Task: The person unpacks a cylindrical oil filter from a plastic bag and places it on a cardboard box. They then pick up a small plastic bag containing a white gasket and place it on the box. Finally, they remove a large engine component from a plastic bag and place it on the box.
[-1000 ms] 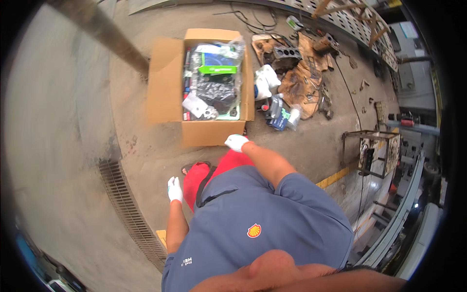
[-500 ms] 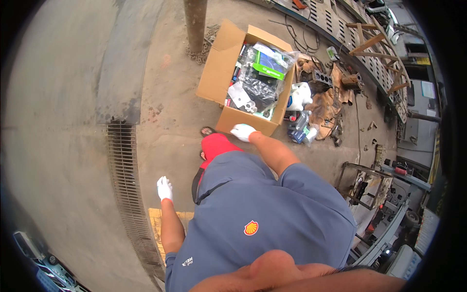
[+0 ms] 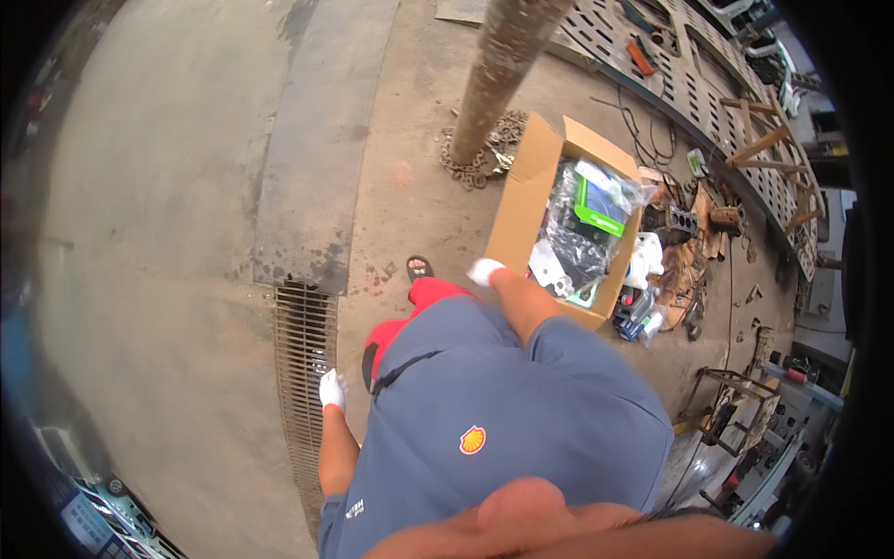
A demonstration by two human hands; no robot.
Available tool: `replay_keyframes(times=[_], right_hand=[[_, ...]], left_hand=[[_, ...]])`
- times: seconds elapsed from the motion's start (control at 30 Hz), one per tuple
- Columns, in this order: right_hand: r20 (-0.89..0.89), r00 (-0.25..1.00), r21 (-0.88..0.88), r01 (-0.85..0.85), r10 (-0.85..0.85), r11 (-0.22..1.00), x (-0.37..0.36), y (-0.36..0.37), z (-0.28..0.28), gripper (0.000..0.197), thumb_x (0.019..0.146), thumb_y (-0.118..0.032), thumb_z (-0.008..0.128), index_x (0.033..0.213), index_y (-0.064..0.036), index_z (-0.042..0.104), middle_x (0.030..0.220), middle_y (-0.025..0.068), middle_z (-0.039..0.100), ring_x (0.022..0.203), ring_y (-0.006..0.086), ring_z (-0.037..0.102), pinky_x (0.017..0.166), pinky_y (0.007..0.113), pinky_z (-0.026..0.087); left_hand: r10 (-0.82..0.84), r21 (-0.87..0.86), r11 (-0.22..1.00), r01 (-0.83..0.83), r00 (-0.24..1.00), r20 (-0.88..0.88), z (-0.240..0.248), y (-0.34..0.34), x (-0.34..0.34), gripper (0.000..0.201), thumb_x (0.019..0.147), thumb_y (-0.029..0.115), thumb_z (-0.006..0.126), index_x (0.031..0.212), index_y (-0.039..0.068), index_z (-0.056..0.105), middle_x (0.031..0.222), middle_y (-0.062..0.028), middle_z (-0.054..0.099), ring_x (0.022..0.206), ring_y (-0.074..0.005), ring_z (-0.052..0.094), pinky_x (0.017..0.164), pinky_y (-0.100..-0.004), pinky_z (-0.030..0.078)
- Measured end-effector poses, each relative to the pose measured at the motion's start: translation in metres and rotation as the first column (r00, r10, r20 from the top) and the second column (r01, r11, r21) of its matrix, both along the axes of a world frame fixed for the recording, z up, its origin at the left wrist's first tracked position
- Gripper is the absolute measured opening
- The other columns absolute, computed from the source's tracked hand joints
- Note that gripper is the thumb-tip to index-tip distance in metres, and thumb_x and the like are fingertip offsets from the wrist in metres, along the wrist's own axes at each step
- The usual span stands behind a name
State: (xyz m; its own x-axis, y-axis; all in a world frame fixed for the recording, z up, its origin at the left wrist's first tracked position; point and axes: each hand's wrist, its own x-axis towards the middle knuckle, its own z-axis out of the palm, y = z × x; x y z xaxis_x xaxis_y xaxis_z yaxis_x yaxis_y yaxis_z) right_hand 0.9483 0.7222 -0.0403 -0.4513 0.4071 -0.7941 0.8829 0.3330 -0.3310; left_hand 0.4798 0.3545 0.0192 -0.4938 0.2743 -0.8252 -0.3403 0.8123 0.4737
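My left hand, in a white glove, hangs at my side over the floor grate. Its fingers are loosely bent and slightly apart, and nothing shows in them. My right hand, also gloved in white, is in front of me by the near left corner of an open cardboard box. Motion smears its fingers, and I cannot tell whether it touches the box. Inside the box lie clear plastic wrapping, a green and blue package and a pale flat piece with holes.
A metal grate runs along the floor at my left. Beyond my feet stands a rusty post with chain round its base. Right of the box are a white jug, an engine block and a perforated metal ramp.
The view has shifted, so the box and post now appear farther right. My right hand has gone from the box's near flap to its left corner. A sandalled foot has stepped forward.
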Motion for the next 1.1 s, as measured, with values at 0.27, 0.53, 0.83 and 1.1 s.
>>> replay_keyframes(times=[0.27,0.53,0.83,1.1], right_hand=[[-0.704,0.71,0.175,0.212,-0.029,0.961,-0.282,0.243,0.178,0.038,0.109,-0.035,0.046,0.122,-0.0061,0.067,0.127,0.0176,0.068,0.119,0.0384,0.062,0.102,0.044,0.049],[0.011,0.913,0.029,0.408,-0.408,0.913,-0.176,0.291,0.107,0.048,0.105,-0.042,0.049,0.123,-0.003,0.071,0.125,0.023,0.07,0.117,0.0411,0.066,0.1,0.046,0.051],[0.318,0.69,-0.088,0.705,-0.651,0.704,-0.097,0.258,-0.022,0.046,0.104,-0.037,0.05,0.125,-0.0031,0.072,0.129,0.021,0.07,0.121,0.0385,0.066,0.103,0.046,0.052],[0.106,0.379,-0.152,0.92,-0.919,0.362,-0.158,0.552,0.048,0.069,0.104,-0.055,0.04,0.143,-0.0019,0.061,0.154,0.0199,0.054,0.144,0.0357,0.05,0.12,0.045,0.039]], left_hand=[[0.119,0.084,0.987,-0.134,0.979,0.166,-0.051,0.126,-0.12,0.037,0.108,0.04,0.054,0.13,0.011,0.056,0.104,-0.008,0.066,0.076,-0.0196,0.061,0.062,-0.0367,0.05],[-0.025,-0.087,0.994,0.064,0.92,0.392,-0.035,0.389,-0.222,0.024,0.107,0.027,0.054,0.085,0.016,0.055,0.064,-0.0023,0.05,0.049,-0.0214,0.047,0.042,-0.0409,0.037],[-0.429,0.111,0.896,0.431,0.902,-0.044,-0.014,0.778,-0.355,0.03,0.107,0.032,0.058,0.128,0.012,0.059,0.098,-0.004,0.065,0.077,-0.0135,0.057,0.065,-0.0323,0.049],[-0.53,0.06,0.848,0.527,0.846,0.06,-0.021,0.987,-0.254,0.039,0.106,0.039,0.057,0.135,0.014,0.053,0.107,-0.0096,0.067,0.083,-0.0205,0.062,0.069,-0.0387,0.054]])
